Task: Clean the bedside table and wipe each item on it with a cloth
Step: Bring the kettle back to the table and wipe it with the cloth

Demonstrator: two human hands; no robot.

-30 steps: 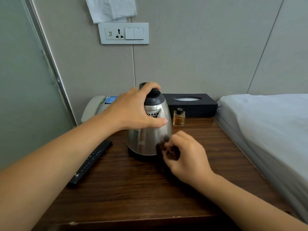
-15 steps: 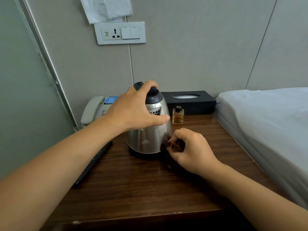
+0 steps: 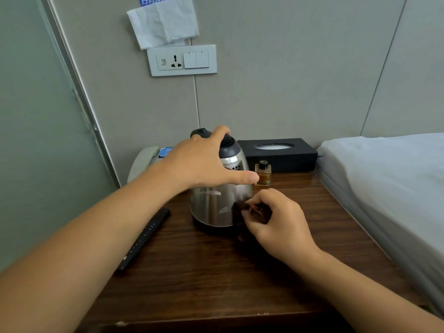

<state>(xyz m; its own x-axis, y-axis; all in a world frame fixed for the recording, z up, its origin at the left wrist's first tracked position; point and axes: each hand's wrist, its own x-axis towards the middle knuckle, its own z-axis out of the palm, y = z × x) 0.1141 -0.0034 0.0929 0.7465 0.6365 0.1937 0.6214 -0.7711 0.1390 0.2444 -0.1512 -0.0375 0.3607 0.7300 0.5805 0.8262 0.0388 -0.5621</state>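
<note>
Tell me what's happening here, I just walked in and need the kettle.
A person is cleaning the bedside table. The left hand steadies the steel kettle from the top, while the right hand presses a dark cloth against its lower side.

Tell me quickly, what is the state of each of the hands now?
Left hand: closed on the top of the kettle.
Right hand: closed on a dark cloth pressed against the kettle's side.
</note>
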